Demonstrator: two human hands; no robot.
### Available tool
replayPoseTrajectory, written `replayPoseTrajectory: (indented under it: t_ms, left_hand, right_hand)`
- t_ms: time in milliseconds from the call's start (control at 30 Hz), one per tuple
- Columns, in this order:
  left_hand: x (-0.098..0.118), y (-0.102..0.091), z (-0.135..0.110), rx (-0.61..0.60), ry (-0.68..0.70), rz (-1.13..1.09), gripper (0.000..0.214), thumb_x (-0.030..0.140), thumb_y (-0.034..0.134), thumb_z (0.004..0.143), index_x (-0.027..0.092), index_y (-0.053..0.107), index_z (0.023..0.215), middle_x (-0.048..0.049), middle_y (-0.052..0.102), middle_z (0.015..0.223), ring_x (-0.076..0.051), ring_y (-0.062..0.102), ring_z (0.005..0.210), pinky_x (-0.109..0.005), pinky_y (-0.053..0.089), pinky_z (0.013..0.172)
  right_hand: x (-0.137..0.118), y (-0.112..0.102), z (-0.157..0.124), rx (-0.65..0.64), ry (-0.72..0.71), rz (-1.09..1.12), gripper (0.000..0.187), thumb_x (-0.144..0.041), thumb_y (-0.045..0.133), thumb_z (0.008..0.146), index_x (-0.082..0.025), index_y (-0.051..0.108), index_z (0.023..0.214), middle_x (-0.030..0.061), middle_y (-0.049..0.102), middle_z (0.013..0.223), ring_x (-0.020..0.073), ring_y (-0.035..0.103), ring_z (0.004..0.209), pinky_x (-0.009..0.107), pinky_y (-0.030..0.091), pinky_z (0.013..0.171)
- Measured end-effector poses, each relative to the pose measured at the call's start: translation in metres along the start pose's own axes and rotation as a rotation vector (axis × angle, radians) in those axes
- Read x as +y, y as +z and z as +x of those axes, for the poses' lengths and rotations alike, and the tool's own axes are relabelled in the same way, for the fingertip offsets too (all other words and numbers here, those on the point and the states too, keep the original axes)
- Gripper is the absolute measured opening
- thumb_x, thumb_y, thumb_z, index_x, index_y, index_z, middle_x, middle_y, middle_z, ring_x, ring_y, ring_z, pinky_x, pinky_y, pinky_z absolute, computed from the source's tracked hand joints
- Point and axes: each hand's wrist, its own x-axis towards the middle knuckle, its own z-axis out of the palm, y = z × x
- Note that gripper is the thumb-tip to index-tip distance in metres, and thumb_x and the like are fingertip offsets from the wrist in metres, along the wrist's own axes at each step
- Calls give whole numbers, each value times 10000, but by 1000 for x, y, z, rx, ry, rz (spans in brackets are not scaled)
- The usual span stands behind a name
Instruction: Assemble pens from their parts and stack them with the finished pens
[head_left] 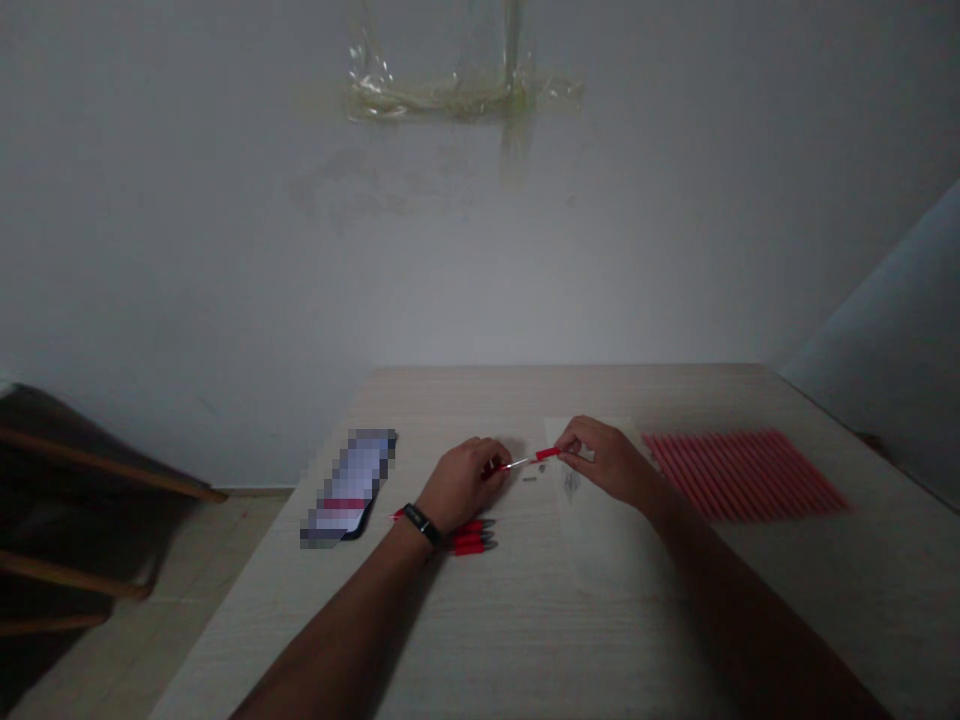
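Just below the frame's middle, above the table point(525, 640), a red pen point(534, 459) lies almost level, its long axis running left to right, the red end slightly higher at right. The left hand point(459, 482) pinches its thin pale end with curled fingers; the right hand point(609, 462) pinches the red end.

bench point(525, 640): pale wood grain, matt, smooth
pen point(546, 455): red plastic, thin pale core
pens point(472, 538): red plastic, slight sheen
tubes point(742, 475): red plastic, matt
bag point(607, 550): clear film, faintly glossy
wall point(187, 250): matt paint, stained
tape point(450, 95): clear, glossy, wrinkled
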Motion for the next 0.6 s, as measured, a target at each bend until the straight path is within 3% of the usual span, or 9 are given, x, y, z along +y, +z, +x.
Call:
replayPoseTrajectory:
  t_ms: [333, 500, 600]
  left_hand:
    - [-2, 0, -1, 14, 16, -75, 148, 150, 624, 864, 210, 662, 994, -37, 655, 934, -187, 581, 862, -298, 445, 788]
    - [-1, 0, -1, 38, 16, -105, 164, 124, 629, 848, 205, 651, 990, -40, 648, 940, -191, 574, 881, -294, 445, 783]
    - [-1, 0, 0, 48, 14, -98, 149, 141, 623, 864, 204, 656, 995, -46, 647, 946, -198, 571, 893, -302, 447, 791]
  right_hand:
    - [2, 5, -2, -24, 57, 75, 95, -300, 664, 916, -205, 673, 912, 23, 672, 868, 163, 601, 789, 271, 434, 707]
    - [-3, 8, -2, -13, 60, -13, 290, -370, 517, 1002, -190, 626, 803, 17, 630, 757, 152, 553, 700, 270, 403, 656]
    - [-7, 9, -2, -34, 66, -7, 208, -375, 551, 985, -200, 637, 914, 24, 651, 836, 160, 575, 758, 274, 423, 691]
